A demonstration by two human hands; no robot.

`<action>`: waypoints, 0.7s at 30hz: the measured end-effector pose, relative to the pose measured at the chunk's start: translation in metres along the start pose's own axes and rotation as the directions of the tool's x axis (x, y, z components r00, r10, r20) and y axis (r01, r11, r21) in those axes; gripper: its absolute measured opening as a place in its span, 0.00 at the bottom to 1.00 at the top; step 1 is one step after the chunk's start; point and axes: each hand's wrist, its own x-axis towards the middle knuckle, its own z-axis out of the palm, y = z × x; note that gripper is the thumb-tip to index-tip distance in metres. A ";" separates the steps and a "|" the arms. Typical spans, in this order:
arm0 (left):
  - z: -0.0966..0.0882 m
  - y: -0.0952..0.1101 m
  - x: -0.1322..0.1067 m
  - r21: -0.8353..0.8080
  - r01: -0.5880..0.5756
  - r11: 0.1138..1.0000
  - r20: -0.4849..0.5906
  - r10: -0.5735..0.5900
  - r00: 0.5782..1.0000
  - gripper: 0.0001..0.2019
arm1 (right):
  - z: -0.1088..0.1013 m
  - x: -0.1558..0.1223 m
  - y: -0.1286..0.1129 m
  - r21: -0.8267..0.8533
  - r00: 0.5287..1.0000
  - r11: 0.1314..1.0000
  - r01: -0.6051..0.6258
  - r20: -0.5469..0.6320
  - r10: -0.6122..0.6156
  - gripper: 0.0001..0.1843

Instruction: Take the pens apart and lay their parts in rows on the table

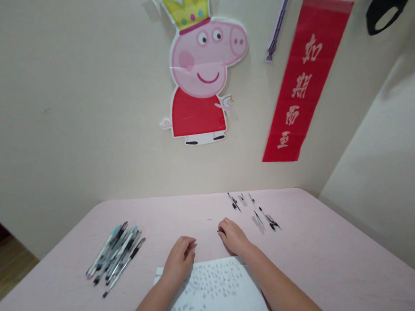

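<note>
My right hand (233, 236) rests on the pink tabletop beyond the paper, its fingers pinched together. A small dark tip (218, 231) pokes out from between them; its kind is too small to make out. My left hand (179, 261) lies at the left edge of a handwritten sheet of paper (229, 294), fingers curled in; whatever they hold, if anything, is hidden. Just past the hands, a tiny grey piece (209, 219) lies on the table. Disassembled pen parts (258, 219) are spread behind my right hand, black and clear ones among them.
Several pens (117, 253) lie in a loose pile on the left of the pink-covered table (328, 258). The table's back edge meets a wall bearing a cartoon pig cutout (199, 112) and a red banner (307, 82). A purple strap (278, 28) hangs between them.
</note>
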 end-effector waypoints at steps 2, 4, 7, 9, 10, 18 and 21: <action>0.000 0.000 0.000 0.006 -0.002 1.000 -0.004 0.002 1.000 0.12 | 0.005 0.007 -0.006 -0.031 1.000 0.999 -0.015 0.025 0.016 0.07; 0.001 -0.001 0.000 0.000 -0.002 1.000 0.000 0.002 1.000 0.11 | 0.008 0.015 -0.010 -0.040 0.999 0.999 -0.010 0.041 0.012 0.08; 0.002 -0.003 0.000 -0.001 -0.001 1.000 0.009 0.001 1.000 0.11 | 0.012 0.027 -0.015 -0.052 0.999 0.999 -0.006 0.052 0.009 0.11; 0.002 -0.004 0.000 0.013 -0.003 1.000 0.014 0.003 1.000 0.11 | 0.014 0.035 -0.018 -0.063 0.998 0.998 -0.013 0.055 0.016 0.13; 0.001 -0.004 0.000 0.020 -0.005 1.000 0.016 0.004 1.000 0.11 | 0.014 0.039 -0.020 -0.070 0.998 0.997 -0.019 0.060 0.023 0.14; 0.002 -0.006 0.000 -0.001 0.007 1.000 0.029 -0.007 1.000 0.11 | 0.016 0.052 -0.026 -0.139 0.988 0.987 -0.081 0.122 0.098 0.15; 0.002 -0.006 0.000 0.004 0.003 1.000 0.030 -0.004 1.000 0.12 | 0.014 0.044 -0.025 -0.145 0.982 0.984 -0.106 0.137 0.126 0.16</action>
